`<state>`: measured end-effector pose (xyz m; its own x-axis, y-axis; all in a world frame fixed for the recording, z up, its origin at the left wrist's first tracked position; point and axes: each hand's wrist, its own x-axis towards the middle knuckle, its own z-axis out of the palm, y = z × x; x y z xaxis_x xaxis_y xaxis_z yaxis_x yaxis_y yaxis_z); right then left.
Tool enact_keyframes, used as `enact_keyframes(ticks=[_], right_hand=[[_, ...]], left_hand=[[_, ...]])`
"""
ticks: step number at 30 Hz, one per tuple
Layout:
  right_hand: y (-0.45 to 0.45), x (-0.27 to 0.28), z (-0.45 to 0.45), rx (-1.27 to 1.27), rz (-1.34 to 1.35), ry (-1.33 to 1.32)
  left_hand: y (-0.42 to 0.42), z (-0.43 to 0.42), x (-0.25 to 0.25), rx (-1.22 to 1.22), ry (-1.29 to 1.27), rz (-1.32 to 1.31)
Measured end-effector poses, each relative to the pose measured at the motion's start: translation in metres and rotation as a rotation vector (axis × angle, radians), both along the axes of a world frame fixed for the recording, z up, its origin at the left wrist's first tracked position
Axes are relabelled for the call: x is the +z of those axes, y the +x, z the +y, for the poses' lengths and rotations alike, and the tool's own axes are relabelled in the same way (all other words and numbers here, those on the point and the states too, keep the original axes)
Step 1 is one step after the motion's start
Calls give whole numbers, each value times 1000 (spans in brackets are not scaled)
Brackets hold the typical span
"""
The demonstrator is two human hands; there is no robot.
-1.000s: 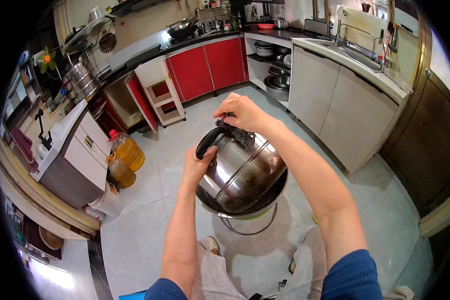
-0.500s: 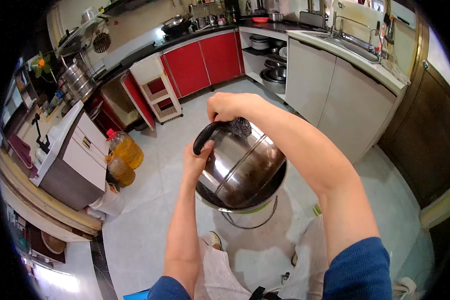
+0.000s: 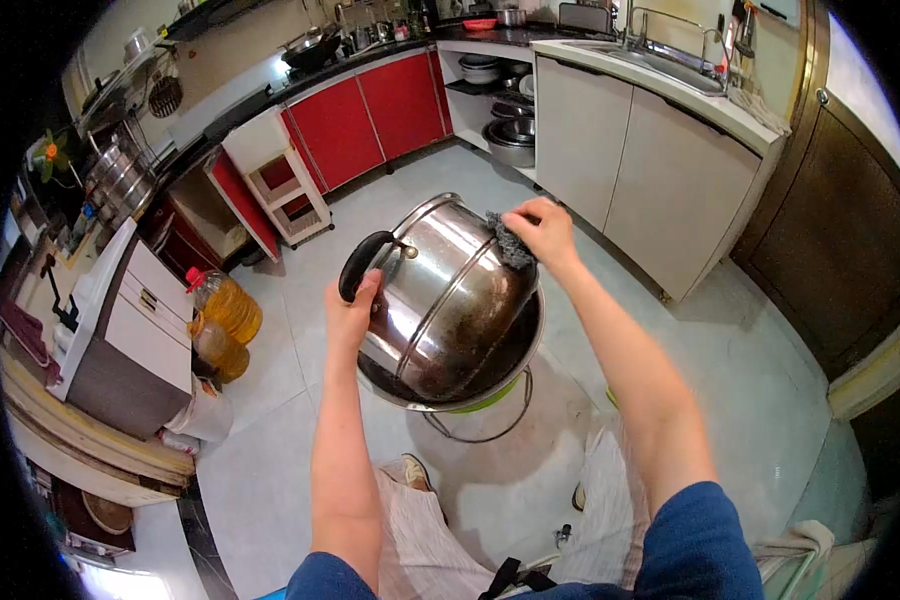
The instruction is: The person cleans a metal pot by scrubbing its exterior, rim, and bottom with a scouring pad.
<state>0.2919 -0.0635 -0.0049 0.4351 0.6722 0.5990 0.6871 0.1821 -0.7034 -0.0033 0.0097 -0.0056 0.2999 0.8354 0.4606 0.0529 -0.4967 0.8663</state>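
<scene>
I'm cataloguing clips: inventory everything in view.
Wide round metal basin: one, silver, centre.
Banded steel pot with curved black handle: one, silver, tilted over the basin.
Stringy scouring pad: one, dark grey, against the pot.
Plastic bottles: two, amber contents, left.
Tiered plastic rack: one, white, behind the bottles.
Flat cabinet doors: several, red, back.
Plain cupboard doors: two, cream, right.
Rectangular metal sink: one, silver, upper right.
Round wok: one, black, upper left.
Panelled door: one, brown, far right.
Smaller kitchenware: many, mixed, background.
Trousered legs: two, pale, bottom.
Left hand: one, bare, at the handle.
Right hand: one, bare, on the pad.
</scene>
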Motion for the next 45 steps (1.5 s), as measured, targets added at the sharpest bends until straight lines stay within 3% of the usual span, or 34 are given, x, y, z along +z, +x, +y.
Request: enact_keyframes(ticks=[5,7,9,14,15,18,21,25,28,30,33,36,39,42,45], right_hand=[[-31,-16,-32,-51,-189,100],[-49,-6,-45,-26,-190,75],[-80,3,-56,102,-297,229],[-158,-13,-72,250,-757,334],[-149,-8,-68,245,-760,340],[-98,6,-51,112,-406,335],[-32,-38,-20,-73,122,204],[-28,-56,-29,-211,313,187],[-72,-28,-52,-92,-3,334],[-98,-14,-65,139,-245,470],[-118,-6,-73,296,-566,482],[-83,-7,-55,117,-348,504],[-47,-35,-32,-129,212,320],[-40,-38,-36,-119,187,216],[-76,-3,-43,109,-217,355]], left_hand=[[2,-9,6,39,-21,15],[3,-9,6,48,-26,33],[5,-5,2,55,33,4],[3,-2,2,71,14,3],[3,-3,3,67,16,-6],[4,-12,6,97,48,-20],[4,-13,6,78,10,-16],[0,1,1,69,25,-12],[-2,8,-5,97,36,-61],[-5,12,-7,100,-10,-81],[-4,7,-3,121,-31,-69],[-1,1,2,134,-71,-67],[-3,-9,10,153,5,18],[-6,-4,5,97,-3,-50],[-6,0,-3,88,5,-115]])
